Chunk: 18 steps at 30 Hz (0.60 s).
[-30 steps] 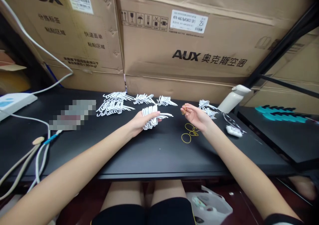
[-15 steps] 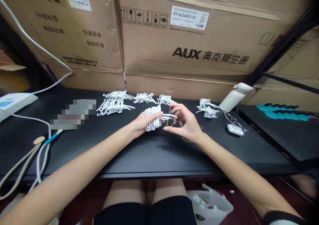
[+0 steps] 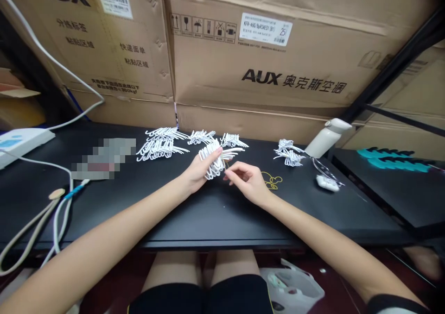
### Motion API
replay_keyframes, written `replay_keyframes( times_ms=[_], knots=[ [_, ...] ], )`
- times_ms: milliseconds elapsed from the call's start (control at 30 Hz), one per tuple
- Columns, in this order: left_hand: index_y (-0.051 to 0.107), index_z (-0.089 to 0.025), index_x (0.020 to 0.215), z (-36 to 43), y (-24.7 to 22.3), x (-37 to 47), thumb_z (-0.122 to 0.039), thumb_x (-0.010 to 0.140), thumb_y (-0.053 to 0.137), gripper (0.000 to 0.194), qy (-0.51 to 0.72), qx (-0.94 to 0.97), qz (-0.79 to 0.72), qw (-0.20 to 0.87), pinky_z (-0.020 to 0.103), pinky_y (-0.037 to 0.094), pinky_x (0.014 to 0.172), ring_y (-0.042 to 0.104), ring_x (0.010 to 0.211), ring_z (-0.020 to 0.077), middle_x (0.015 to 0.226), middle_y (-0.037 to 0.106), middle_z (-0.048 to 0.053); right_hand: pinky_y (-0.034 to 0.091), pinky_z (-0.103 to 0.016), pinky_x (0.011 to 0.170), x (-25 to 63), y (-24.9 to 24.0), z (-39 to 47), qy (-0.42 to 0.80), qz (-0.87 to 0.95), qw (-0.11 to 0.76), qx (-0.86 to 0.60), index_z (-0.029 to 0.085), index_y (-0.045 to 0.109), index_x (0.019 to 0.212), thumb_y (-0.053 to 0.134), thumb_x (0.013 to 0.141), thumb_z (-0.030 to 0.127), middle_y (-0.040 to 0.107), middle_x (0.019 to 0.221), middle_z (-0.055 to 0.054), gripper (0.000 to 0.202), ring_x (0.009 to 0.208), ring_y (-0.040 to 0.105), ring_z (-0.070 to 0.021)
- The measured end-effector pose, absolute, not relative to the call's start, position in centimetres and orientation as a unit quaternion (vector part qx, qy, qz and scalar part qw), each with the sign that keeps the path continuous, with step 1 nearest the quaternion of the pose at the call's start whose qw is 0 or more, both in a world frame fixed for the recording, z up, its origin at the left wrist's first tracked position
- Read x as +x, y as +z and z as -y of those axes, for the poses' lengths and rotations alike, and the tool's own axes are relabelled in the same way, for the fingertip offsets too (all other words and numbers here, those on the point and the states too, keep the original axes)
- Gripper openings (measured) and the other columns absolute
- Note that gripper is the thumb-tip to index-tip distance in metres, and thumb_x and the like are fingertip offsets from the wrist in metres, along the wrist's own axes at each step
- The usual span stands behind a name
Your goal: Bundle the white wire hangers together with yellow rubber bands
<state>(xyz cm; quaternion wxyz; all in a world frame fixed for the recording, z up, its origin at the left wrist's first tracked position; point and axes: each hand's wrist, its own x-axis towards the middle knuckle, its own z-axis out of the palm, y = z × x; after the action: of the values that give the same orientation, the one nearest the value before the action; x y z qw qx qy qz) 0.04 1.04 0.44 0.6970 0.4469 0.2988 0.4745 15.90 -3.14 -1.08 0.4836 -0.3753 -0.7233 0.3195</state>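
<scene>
Across the back, two big cardboard boxes point(image 3: 208, 73) stand side by side, both lettered AUX; before them runs one black bench point(image 3: 208, 216), dark and smooth, with dark red floor point(image 3: 342, 277) below its edge; off right, past a black post point(image 3: 396, 69), sits a second dark surface point(image 3: 382, 198) bearing two rows of turquoise pieces point(image 3: 392, 161); one white plastic bag point(image 3: 295, 293) lies under the bench; at far left, one flat item point(image 3: 104, 159) is blurred out, near one white block point(image 3: 26, 143) with cables.

Now the two hands, near the middle, just over the bench; the left hand point(image 3: 200, 172) has its grip clasped round one bundle of white hooks point(image 3: 212, 159), stems pointing right; the right hand point(image 3: 252, 184) comes in close, its grip pinched on one thin yellow band point(image 3: 226, 164) beside those stems, and whether it loops them I cannot tell!

At right rear, one pale bottle point(image 3: 325, 140); on the bench, six more bundles point(image 3: 201, 137), four behind the left hand and two near the bottle; one white case point(image 3: 327, 183) in front of that bottle; and, smallest, some loose yellow bands point(image 3: 271, 180) beside the right hand, overlapping too much to count.
</scene>
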Motion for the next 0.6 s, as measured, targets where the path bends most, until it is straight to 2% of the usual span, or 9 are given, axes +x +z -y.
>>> replay_keyframes(
  times_ms=[100,167,267,367,500,600],
  knots=[
    [0.067,-0.014,0.089,-1.27,0.65,-0.11,-0.036,0.071,0.073,0.029,0.511,0.403,-0.333,0.683,0.024,0.053,0.072,0.066,0.078,0.015,0.083,0.071,0.005,0.051,-0.039,0.08,16.04,-0.68,3.48,0.181,0.795,0.478,-0.325,0.02,0.061,0.076,0.057,0.084,0.023,0.065,0.077,-0.004,0.009,0.084,0.062,-0.02],
    [0.066,-0.016,0.088,-1.34,0.81,-0.17,-0.032,0.07,0.074,0.026,0.53,0.374,-0.347,0.677,0.022,0.052,0.071,0.066,0.073,0.0129,0.08,0.07,0.002,0.049,-0.041,0.085,16.19,-0.52,3.64,0.115,0.825,0.472,-0.29,0.021,0.06,0.077,0.058,0.083,0.018,0.065,0.074,-0.004,0.007,0.092,0.06,-0.0221],
    [0.065,-0.016,0.09,-1.36,0.91,-0.14,-0.03,0.068,0.076,0.028,0.535,0.353,-0.35,0.683,0.023,0.053,0.069,0.066,0.07,0.0129,0.079,0.069,0.0,0.052,-0.037,0.078,16.3,-0.57,3.77,0.091,0.834,0.469,-0.277,0.022,0.06,0.086,0.056,0.083,0.018,0.065,0.077,-0.004,0.006,0.084,0.061,-0.0196],
    [0.064,-0.015,0.09,-1.34,0.81,-0.03,-0.031,0.068,0.076,0.029,0.527,0.351,-0.346,0.693,0.024,0.053,0.067,0.066,0.068,0.0138,0.074,0.069,0.001,0.051,-0.03,0.069,16.23,-0.68,3.75,0.094,0.81,0.477,-0.328,0.021,0.059,0.095,0.052,0.086,0.018,0.064,0.079,-0.004,0.012,0.071,0.06,-0.0148],
    [0.064,-0.015,0.09,-1.25,0.63,0.07,-0.033,0.069,0.075,0.03,0.519,0.36,-0.343,0.696,0.022,0.053,0.066,0.066,0.067,0.0129,0.072,0.069,0.001,0.048,-0.027,0.063,16.16,-0.87,3.39,0.058,0.798,0.468,-0.375,0.02,0.06,0.089,0.049,0.087,0.016,0.056,0.072,-0.002,0.012,0.063,0.053,-0.013],
    [0.063,-0.015,0.09,-1.1,0.61,0.17,-0.033,0.072,0.073,0.028,0.51,0.359,-0.349,0.7,0.023,0.053,0.066,0.066,0.067,0.0131,0.073,0.07,0.002,0.047,-0.027,0.062,16.27,-1.31,2.95,0.018,0.808,0.454,-0.374,0.02,0.061,0.095,0.052,0.085,0.016,0.05,0.068,-0.001,0.014,0.062,0.05,-0.0135]
  ],
)
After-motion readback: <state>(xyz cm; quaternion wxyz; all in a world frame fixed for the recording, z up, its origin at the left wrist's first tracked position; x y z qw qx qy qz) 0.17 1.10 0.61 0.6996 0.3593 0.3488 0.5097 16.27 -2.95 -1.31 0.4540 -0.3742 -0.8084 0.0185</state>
